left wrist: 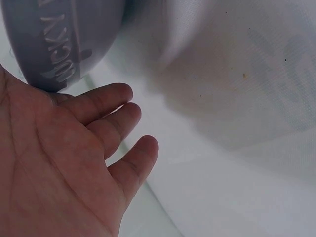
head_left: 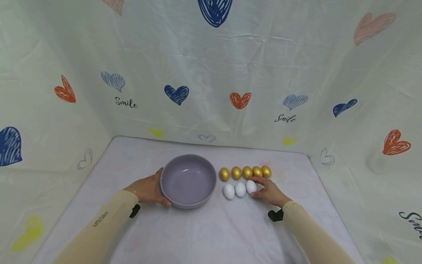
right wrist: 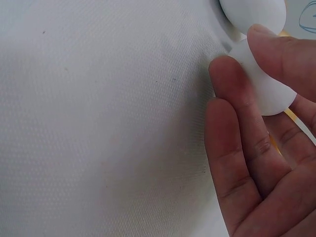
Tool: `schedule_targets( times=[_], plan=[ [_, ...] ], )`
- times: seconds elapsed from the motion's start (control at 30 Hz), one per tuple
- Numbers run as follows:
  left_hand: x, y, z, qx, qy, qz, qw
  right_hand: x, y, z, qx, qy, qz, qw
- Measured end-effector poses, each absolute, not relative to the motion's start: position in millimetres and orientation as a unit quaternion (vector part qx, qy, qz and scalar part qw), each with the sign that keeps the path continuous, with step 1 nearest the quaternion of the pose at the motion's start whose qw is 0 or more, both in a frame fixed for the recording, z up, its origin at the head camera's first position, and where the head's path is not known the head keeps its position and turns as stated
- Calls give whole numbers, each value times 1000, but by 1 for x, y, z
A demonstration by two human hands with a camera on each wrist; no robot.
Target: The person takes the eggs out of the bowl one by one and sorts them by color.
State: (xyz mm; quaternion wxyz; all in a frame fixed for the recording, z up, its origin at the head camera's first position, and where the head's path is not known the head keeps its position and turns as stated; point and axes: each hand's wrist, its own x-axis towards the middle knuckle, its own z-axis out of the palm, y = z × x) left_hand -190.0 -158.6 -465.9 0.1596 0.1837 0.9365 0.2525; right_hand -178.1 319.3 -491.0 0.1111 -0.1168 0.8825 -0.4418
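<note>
The left hand (head_left: 147, 190) was laid flat against the side of the purple bowl (head_left: 188, 180), near the middle of the frame. Its fingers (left wrist: 106, 101) were spread and nearly straight, and nothing was gripped by them. The bowl was only being steadied.

The right hand (head_left: 268, 191) was placed at the white egg (head_left: 251, 186) on the right end of the row of three. That egg was being pinched between the thumb and fingers (right wrist: 232, 89), as was seen in the right wrist view. The next white egg (right wrist: 253, 14) lay just beside it, at the top of that view. A row of five gold eggs (head_left: 246, 172) was set just behind.

The egg should probably be held softly and lifted straight up, so its neighbours are not bumped. The bowl should be kept still.
</note>
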Motion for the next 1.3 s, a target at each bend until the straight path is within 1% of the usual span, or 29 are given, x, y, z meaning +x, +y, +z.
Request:
schedule_targets(
  times=[0.13,0.33,0.5,0.8,1.3],
  plan=[
    [-191,-158,-467,182,937,251,161,-175,315,-484,-114,885,-438,110],
    [-189,-157,-465,182,936,253,161,-184,326,-503,-113,889,-433,99],
    [-188,-157,-463,181,937,252,163,-188,331,-510,-115,890,-431,99],
    [-189,-156,-462,183,936,255,162,-187,330,-509,-102,893,-427,105],
    [-190,-155,-463,193,931,262,163,-182,332,-507,-84,905,-408,89]
  ],
)
